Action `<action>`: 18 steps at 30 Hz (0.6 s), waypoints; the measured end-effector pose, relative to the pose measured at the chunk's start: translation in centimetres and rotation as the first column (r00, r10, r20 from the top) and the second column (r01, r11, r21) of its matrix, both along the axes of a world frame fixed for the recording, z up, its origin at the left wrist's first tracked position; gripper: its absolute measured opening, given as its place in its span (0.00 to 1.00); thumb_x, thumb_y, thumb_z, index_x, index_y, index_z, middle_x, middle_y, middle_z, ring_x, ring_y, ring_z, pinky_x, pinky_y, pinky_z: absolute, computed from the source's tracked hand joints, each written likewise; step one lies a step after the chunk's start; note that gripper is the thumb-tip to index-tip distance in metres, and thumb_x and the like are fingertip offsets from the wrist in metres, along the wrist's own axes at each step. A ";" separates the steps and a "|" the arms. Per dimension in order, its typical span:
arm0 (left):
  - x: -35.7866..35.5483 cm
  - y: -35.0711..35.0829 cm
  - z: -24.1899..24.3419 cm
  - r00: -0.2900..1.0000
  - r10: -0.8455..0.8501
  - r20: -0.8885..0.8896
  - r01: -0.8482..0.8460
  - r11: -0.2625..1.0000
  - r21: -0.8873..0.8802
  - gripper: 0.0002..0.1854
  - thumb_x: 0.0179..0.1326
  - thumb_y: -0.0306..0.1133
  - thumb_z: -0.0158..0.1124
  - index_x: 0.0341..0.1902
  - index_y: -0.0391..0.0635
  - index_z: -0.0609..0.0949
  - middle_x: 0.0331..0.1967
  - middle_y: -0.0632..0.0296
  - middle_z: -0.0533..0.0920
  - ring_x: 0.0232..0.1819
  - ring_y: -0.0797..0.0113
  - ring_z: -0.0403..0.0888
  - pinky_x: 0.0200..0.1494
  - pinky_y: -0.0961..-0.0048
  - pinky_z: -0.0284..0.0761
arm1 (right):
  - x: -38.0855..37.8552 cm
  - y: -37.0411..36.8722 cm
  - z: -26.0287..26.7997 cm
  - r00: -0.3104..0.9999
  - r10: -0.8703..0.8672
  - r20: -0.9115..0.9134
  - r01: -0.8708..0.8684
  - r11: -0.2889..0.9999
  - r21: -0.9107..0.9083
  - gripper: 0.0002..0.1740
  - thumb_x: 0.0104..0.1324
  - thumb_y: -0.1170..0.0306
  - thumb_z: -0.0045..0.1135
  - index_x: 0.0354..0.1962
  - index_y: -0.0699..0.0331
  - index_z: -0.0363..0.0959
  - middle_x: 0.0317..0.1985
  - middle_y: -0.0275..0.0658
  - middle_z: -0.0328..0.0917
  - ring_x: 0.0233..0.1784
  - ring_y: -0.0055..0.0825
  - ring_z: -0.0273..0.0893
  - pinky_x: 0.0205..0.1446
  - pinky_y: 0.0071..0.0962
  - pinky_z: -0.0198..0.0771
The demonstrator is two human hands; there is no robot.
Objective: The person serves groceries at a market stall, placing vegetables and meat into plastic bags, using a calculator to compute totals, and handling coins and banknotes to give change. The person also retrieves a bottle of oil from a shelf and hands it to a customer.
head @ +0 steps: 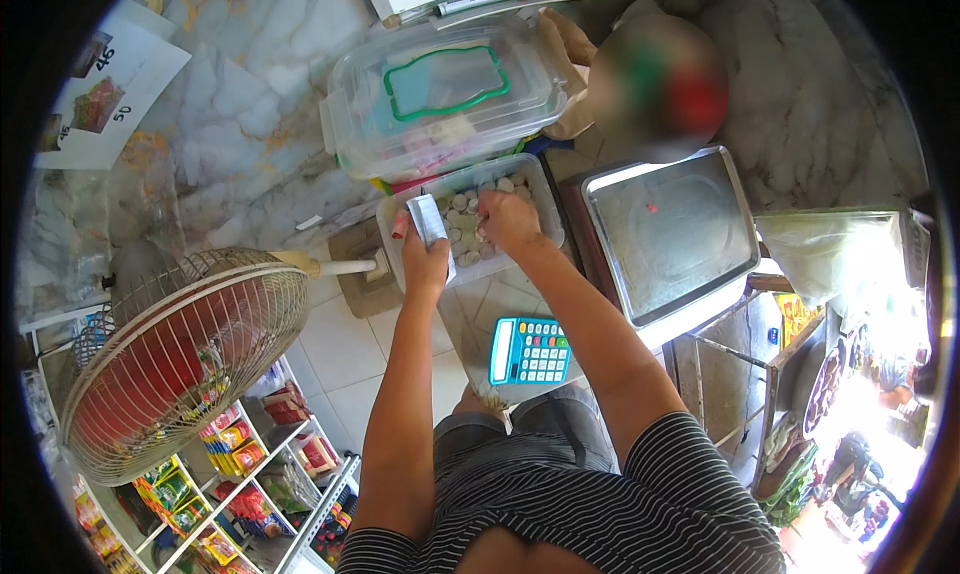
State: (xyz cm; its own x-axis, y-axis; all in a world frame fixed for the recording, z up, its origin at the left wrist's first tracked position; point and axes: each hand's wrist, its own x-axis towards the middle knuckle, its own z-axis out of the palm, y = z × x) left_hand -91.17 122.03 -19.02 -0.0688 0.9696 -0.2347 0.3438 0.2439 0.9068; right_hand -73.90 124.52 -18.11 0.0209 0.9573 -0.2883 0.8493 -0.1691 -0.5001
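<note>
A clear plastic container holds many coins. My right hand reaches into it, fingertips down among the coins; whether a coin is between them cannot be made out. Over the container's left side, my left hand grips a folded white paper that appears ruled or printed. A small reddish rolled item shows beside the left fingers. Nearer to me, a blue calculator lies on the tiled surface.
A lidded clear plastic box stands behind the coins. To the right is a metal tray. An electric fan and shelves of packets are at left. Markers lie at the top. Several people appear beyond, at lower right.
</note>
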 end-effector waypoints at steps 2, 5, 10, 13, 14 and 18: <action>-0.1 0.0 -0.3 1.000 0.000 0.004 0.000 1.000 -0.014 0.30 0.52 0.26 0.55 0.63 0.37 0.69 0.44 0.48 0.82 0.46 0.52 0.81 0.51 0.64 0.74 | 0.3 -0.4 1.5 0.997 -0.036 -0.068 0.039 0.998 0.042 0.12 0.49 0.68 0.70 0.30 0.59 0.77 0.36 0.39 0.82 0.41 0.41 0.81 0.43 0.39 0.75; -0.1 -0.1 -0.7 0.999 0.009 0.045 -0.007 0.999 -0.036 0.30 0.52 0.26 0.55 0.63 0.37 0.69 0.45 0.48 0.82 0.46 0.53 0.81 0.51 0.64 0.74 | 2.5 -2.7 4.8 0.962 -0.151 -0.226 0.202 0.954 0.222 0.13 0.47 0.68 0.72 0.31 0.60 0.79 0.35 0.39 0.82 0.37 0.39 0.81 0.41 0.36 0.75; -0.1 0.0 -1.1 0.994 0.017 0.105 -0.016 1.000 -0.007 0.31 0.53 0.26 0.55 0.64 0.37 0.69 0.49 0.50 0.81 0.49 0.55 0.80 0.53 0.66 0.73 | 11.2 -7.7 8.5 0.831 -0.511 -0.219 0.554 0.725 0.408 0.08 0.50 0.75 0.69 0.30 0.66 0.80 0.25 0.39 0.80 0.29 0.25 0.77 0.36 0.26 0.72; -0.2 0.0 -0.8 0.999 -0.051 -0.002 0.051 0.999 -0.001 0.32 0.53 0.26 0.56 0.66 0.38 0.68 0.50 0.52 0.80 0.49 0.58 0.80 0.54 0.68 0.73 | 14.0 -9.1 8.7 0.668 -0.695 -0.266 0.732 0.678 0.068 0.08 0.51 0.71 0.67 0.28 0.66 0.81 0.26 0.44 0.82 0.29 0.38 0.80 0.45 0.32 0.75; -0.2 0.0 -0.6 0.997 -0.043 -0.060 0.044 0.999 0.018 0.32 0.53 0.27 0.56 0.65 0.38 0.69 0.49 0.52 0.81 0.49 0.59 0.80 0.54 0.68 0.73 | 14.5 -9.3 8.6 0.719 -0.653 -0.236 0.685 0.724 0.082 0.09 0.51 0.71 0.68 0.29 0.66 0.81 0.26 0.43 0.82 0.30 0.38 0.80 0.45 0.32 0.74; 0.0 -0.1 -0.3 0.996 0.002 0.093 -0.001 1.000 -0.007 0.31 0.53 0.26 0.55 0.65 0.37 0.69 0.48 0.51 0.81 0.49 0.59 0.79 0.53 0.67 0.73 | 15.0 -10.4 8.4 0.761 -0.636 -0.131 0.649 0.749 0.134 0.12 0.50 0.72 0.68 0.33 0.67 0.79 0.29 0.44 0.81 0.34 0.38 0.81 0.46 0.34 0.73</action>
